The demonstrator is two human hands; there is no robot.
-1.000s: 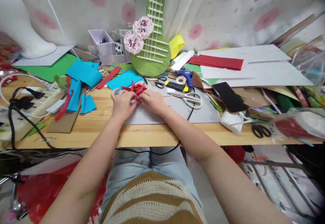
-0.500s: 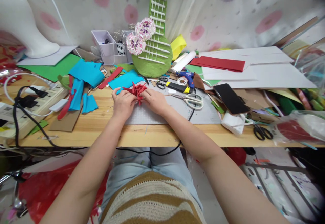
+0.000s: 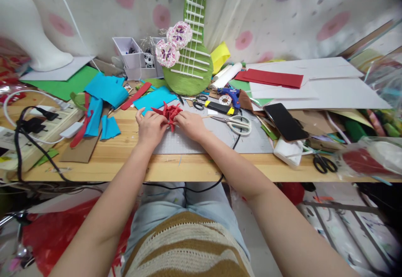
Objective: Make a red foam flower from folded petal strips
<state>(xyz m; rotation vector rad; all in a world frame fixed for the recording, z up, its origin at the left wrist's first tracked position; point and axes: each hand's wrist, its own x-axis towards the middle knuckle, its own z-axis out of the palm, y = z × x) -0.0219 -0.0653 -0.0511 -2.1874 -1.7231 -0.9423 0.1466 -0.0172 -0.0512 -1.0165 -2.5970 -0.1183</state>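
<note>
A red crepe-paper flower with pointed petals lies between my hands, over the left part of the grey cutting mat. My left hand pinches its left side between thumb and fingers. From the other side my right hand grips the petals with its fingertips closed. Just behind the flower is a piece of blue crepe paper. To the right of my right hand lie white-handled scissors and a yellow and black utility knife.
A green guitar-shaped piece with paper flowers stands at the back. A blue glue gun, a phone and black-handled scissors are to the right. A power strip with cables sits at left.
My left hand has shifted slightly left, and its fingers sit a little differently on the red flower. The right hand stays nearly in place.
</note>
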